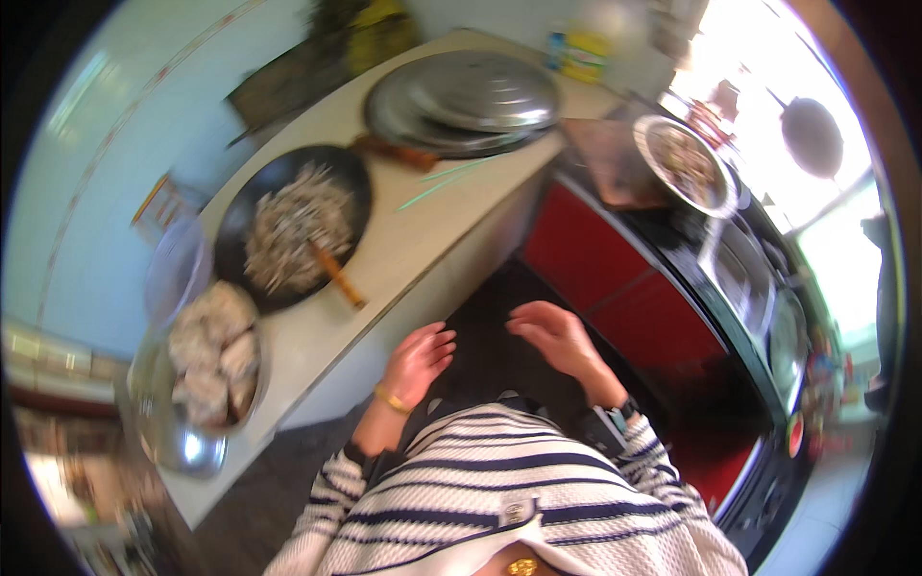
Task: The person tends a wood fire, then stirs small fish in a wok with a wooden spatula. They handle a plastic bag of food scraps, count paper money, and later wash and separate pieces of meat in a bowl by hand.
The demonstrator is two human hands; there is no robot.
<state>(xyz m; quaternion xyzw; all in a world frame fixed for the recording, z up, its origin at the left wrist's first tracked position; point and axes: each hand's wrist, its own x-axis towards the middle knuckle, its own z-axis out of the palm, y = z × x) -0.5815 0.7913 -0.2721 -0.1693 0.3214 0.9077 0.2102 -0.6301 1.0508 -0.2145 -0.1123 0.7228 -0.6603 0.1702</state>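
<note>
My left hand (418,363) hovers in front of the counter edge with nothing in it, its fingers slightly bent. To its right, my right hand (553,336) is also empty and held in the air above the dark floor. The two hands are apart and touch nothing. Nearest my left hand is a dark wok (364,189) on the counter, heaped with pale shredded food (288,223). A utensil's wooden handle (338,276) sticks out over the wok's near rim. Left of that, a bowl holds large pale chunks of food (209,353).
A shiny metal bowl (198,452) and a clear plastic basin (173,270) are at the counter's left end. Large round metal lids (482,90) and thin green strips (436,189) lie farther back. On the right, a white-rimmed basin of food (681,165) stands above red cabinets (583,237).
</note>
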